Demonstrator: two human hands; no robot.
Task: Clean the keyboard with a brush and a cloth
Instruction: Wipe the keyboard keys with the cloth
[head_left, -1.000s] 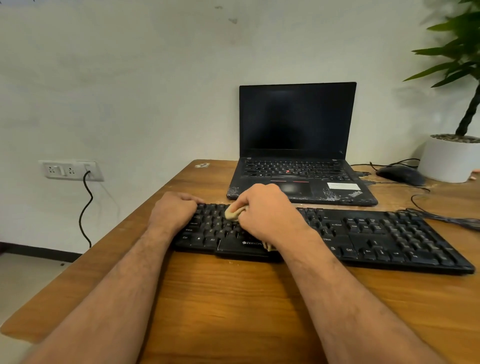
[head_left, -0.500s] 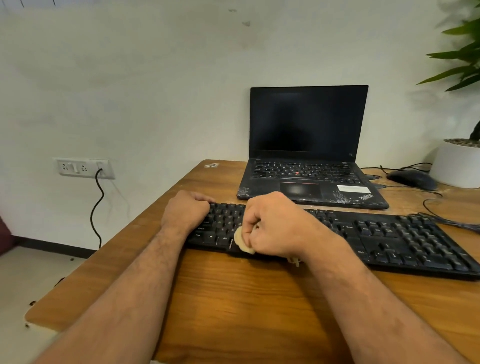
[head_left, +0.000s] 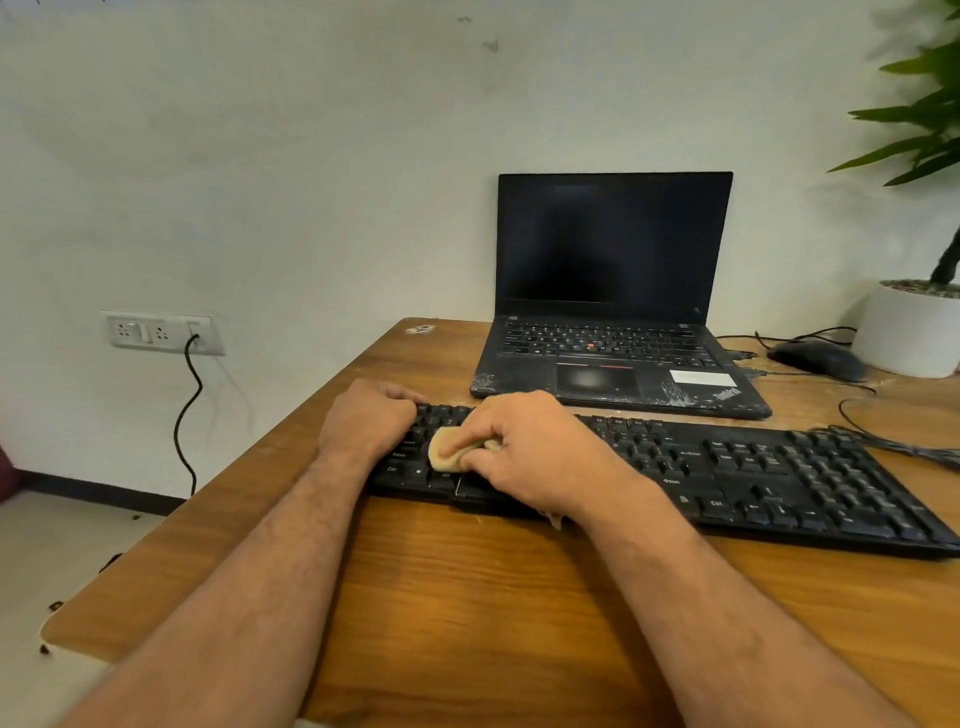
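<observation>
The right hand (head_left: 524, 452) pinches the tan cloth (head_left: 451, 451), mostly hidden under its curled fingers, on the black keyboard (head_left: 779, 478) at the wooden table's (head_left: 467, 597) middle. The cloth has moved leftward. The left hand (head_left: 366, 418) grips the keyboard's left end.

Two bare hands on a black keyboard at the left side of a wooden table

The right hand (head_left: 524, 447) pinches a small beige wadded cloth (head_left: 451, 451) against the left keys of the long black plastic keyboard (head_left: 779, 478); the left hand (head_left: 366, 415), fingers curled, rests on the keyboard's left end. Behind, toward the far edge of the brown wooden table (head_left: 467, 613), stands an open black laptop (head_left: 613, 291), screen dark.
</observation>
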